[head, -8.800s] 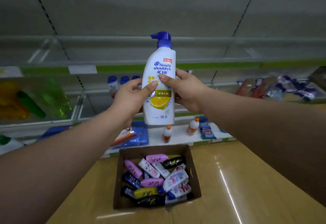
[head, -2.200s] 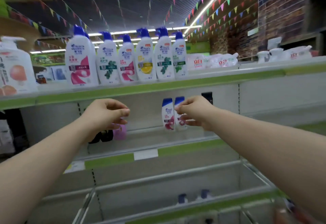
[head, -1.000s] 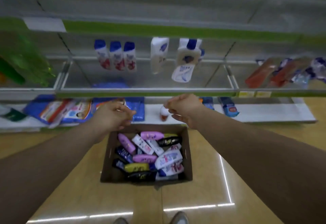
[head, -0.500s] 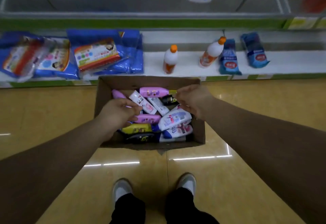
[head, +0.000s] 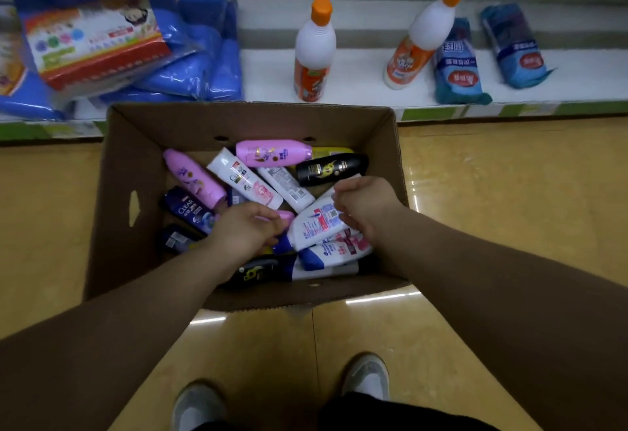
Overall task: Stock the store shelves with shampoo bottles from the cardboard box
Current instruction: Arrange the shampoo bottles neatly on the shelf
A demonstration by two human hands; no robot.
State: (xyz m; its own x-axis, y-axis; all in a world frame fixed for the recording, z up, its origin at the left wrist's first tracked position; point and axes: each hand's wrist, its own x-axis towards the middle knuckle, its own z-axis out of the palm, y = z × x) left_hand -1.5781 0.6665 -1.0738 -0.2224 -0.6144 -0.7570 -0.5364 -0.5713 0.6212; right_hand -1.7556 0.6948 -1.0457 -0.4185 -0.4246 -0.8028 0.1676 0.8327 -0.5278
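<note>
shampoo bottles (head: 245, 183) directly beneath both hands (head: 246, 232) (head: 368, 208)

A: Which colours are seen in the box (head: 136, 165)?
B: Brown card is seen; a pink bottle (head: 273, 152), a white bottle (head: 243, 177) printed pink, a black bottle (head: 331, 165) marked yellow.
A: And the shelf (head: 356, 70)?
B: It is coloured white, edged green. Orange caps (head: 321, 8) and blue packs (head: 204, 67) are noted.
</note>
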